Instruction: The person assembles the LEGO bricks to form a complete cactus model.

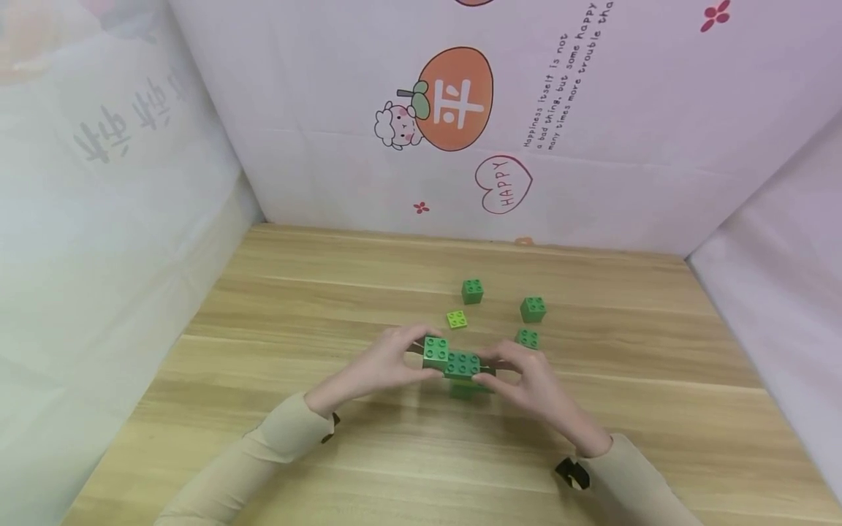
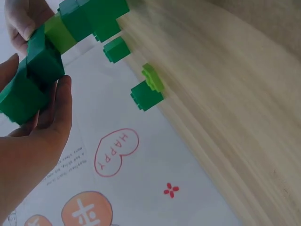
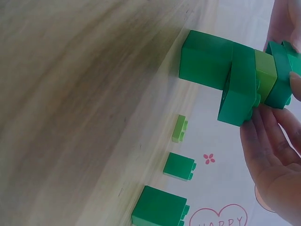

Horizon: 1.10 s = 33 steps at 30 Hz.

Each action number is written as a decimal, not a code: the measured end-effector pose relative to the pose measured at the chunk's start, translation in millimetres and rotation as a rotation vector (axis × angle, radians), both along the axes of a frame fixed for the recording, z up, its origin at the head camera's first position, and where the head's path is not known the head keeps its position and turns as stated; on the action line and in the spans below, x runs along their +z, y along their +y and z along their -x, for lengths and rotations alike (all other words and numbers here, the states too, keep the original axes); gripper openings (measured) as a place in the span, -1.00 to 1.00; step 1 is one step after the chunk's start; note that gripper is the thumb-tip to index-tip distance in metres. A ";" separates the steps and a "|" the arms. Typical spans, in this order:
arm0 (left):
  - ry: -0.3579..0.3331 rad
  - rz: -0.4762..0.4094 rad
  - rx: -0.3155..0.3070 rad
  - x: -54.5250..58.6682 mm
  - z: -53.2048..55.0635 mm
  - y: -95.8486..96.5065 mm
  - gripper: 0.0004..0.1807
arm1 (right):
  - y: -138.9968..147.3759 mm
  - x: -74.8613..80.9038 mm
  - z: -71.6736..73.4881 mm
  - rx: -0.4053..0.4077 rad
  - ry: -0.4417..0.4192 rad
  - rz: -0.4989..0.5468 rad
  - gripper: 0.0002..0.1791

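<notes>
A stack of toy building bricks stands on the wooden table, with a square lime brick [image 3: 265, 73] between dark green ones. On top lies a dark green brick [image 1: 463, 364]. My left hand [image 1: 381, 359] pinches a bright green square brick [image 1: 435, 351] at this top brick's left end, thumb on the near side and fingers on the far side. From the right, my right hand [image 1: 534, 380] holds the stack, its thumb at the top brick and its fingertips on a wider green brick [image 3: 239, 84] lower down. A green brick [image 3: 206, 59] forms the base.
Beyond the stack lie several loose pieces: a green brick [image 1: 472, 292], a thin lime brick [image 1: 457, 320], another green brick [image 1: 533, 310] and a green one [image 1: 528, 338] close to the right hand. A printed white cloth [image 1: 329, 161] rises behind the table [image 1: 296, 292].
</notes>
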<state>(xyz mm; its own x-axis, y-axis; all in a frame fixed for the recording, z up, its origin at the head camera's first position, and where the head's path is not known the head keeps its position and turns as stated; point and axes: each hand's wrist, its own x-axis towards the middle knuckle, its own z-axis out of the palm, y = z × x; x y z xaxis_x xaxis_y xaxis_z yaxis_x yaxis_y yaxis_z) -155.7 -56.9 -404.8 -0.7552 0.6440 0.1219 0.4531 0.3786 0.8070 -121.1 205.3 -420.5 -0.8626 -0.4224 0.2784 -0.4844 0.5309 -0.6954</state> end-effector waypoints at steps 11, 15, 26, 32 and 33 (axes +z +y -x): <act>-0.064 0.023 0.015 -12.8 3.8 6.2 -0.36 | -2.2 -1.1 -1.0 -0.004 0.008 0.004 -0.65; -0.087 0.012 0.011 -14.9 4.4 6.8 -0.38 | -1.8 -1.9 -1.4 -0.001 0.008 0.012 -0.65; -0.099 -0.007 0.020 -16.4 4.1 8.2 -0.43 | -0.3 -2.3 -2.0 -0.016 -0.028 0.015 -0.69; -0.099 -0.015 0.017 -15.0 3.1 9.1 -0.44 | 1.7 -1.1 -2.6 -0.006 -0.033 0.005 -0.70; -0.104 -0.016 0.020 -14.8 2.9 9.0 -0.43 | 2.6 -0.9 -2.4 -0.005 -0.031 0.003 -0.70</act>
